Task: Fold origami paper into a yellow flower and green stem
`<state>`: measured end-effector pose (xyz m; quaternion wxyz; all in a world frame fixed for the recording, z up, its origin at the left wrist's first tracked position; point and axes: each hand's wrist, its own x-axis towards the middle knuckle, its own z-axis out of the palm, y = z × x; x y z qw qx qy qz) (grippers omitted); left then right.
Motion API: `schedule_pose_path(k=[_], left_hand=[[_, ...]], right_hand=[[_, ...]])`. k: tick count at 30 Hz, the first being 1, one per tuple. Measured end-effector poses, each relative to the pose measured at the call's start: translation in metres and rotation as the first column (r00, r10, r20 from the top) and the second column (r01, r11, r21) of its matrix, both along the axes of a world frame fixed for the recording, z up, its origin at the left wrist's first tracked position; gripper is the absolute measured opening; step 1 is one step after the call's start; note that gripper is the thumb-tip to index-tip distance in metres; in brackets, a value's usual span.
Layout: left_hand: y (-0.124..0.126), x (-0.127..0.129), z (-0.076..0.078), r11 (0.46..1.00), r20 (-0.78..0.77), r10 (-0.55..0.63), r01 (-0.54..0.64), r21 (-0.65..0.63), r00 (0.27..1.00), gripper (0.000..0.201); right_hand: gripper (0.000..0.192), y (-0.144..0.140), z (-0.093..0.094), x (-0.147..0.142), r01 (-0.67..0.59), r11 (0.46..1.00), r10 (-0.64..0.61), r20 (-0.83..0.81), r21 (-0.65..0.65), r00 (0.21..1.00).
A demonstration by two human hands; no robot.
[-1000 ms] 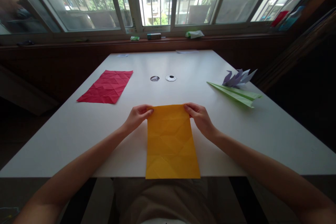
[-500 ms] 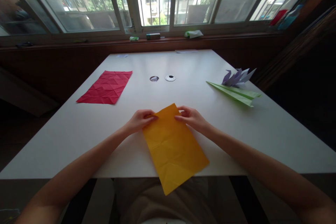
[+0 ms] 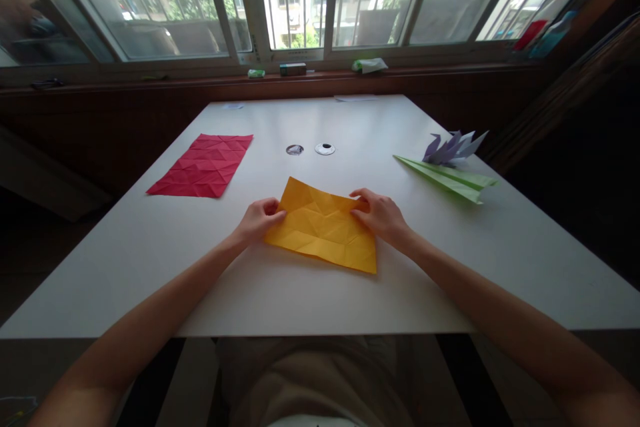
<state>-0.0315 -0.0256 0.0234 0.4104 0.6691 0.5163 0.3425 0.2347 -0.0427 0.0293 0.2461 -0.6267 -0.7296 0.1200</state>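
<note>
Sheet (image 3: pixel 323 225) between hands (image 3: pixel 259 220), discs (image 3: pixel 325 149) behind, second sheet (image 3: pixel 203 167) left, paper plane (image 3: pixel 445 177) right, apparently before cranes (image 3: pixel 446 149)

No text, label, brand or number can be read. A row of tiny dark marks runs along the lower rail of the window frame (image 3: pixel 299 53), too small to make out as letters. The small box (image 3: pixel 293 69) on the sill and the two green-and-white packets (image 3: pixel 257 73) (image 3: pixel 370 65) are too small and blurred for any print to be told. On the counter (image 3: pixel 320 307), the two round discs (image 3: pixel 295 150) (image 3: pixel 325 149) carry dark markings, none of them legible as writing.
</note>
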Motion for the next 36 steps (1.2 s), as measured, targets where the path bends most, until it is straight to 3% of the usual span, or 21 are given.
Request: schedule_pose_path(k=[5, 9, 14, 18, 21, 24, 28, 31, 36], left_hand=[[-0.003, 0.0, -0.001, 0.983, -0.354, -0.062, 0.119, 0.142, 0.933, 0.019], [-0.007, 0.001, 0.0, 0.958, -0.552, -0.014, 0.169, 0.231, 0.833, 0.016], [-0.008, 0.002, 0.0, 0.927, -0.643, 0.019, 0.228, 0.299, 0.765, 0.011], [-0.007, 0.003, -0.002, 0.862, -0.569, 0.082, 0.228, 0.453, 0.819, 0.061], [-0.009, 0.005, -0.001, 0.781, -0.576, 0.074, 0.312, 0.541, 0.814, 0.074], [-0.013, 0.009, -0.001, 0.713, -0.651, -0.06, 0.489, 0.502, 0.757, 0.075], [-0.015, 0.01, -0.003, 0.629, -0.717, -0.308, 0.7, 0.339, 0.625, 0.072], [-0.014, 0.009, -0.004, 0.627, -0.71, -0.379, 0.729, 0.274, 0.593, 0.056], [-0.013, 0.008, -0.003, 0.665, -0.683, -0.362, 0.689, 0.287, 0.634, 0.04]], right_hand=[[0.026, 0.003, -0.008, 0.002, -0.067, 0.99, 0.051, 0.131, 0.127, 0.99], [0.025, 0.002, -0.01, -0.001, -0.088, 0.965, 0.02, 0.263, 0.248, 0.965], [0.018, -0.005, -0.012, -0.008, -0.221, 0.959, 0.151, 0.337, 0.178, 0.929], [0.017, -0.011, -0.012, -0.013, -0.233, 0.957, 0.157, 0.367, 0.171, 0.917], [0.02, -0.014, -0.01, -0.016, -0.264, 0.95, 0.187, 0.377, 0.165, 0.907], [0.024, -0.015, -0.011, -0.018, -0.308, 0.935, 0.229, 0.366, 0.174, 0.902], [0.022, -0.013, -0.015, -0.019, -0.376, 0.906, 0.3, 0.331, 0.193, 0.894], [0.024, -0.011, -0.02, -0.021, -0.455, 0.867, 0.391, 0.289, 0.201, 0.874], [0.029, -0.011, -0.024, -0.024, -0.531, 0.824, 0.478, 0.26, 0.2, 0.839]])
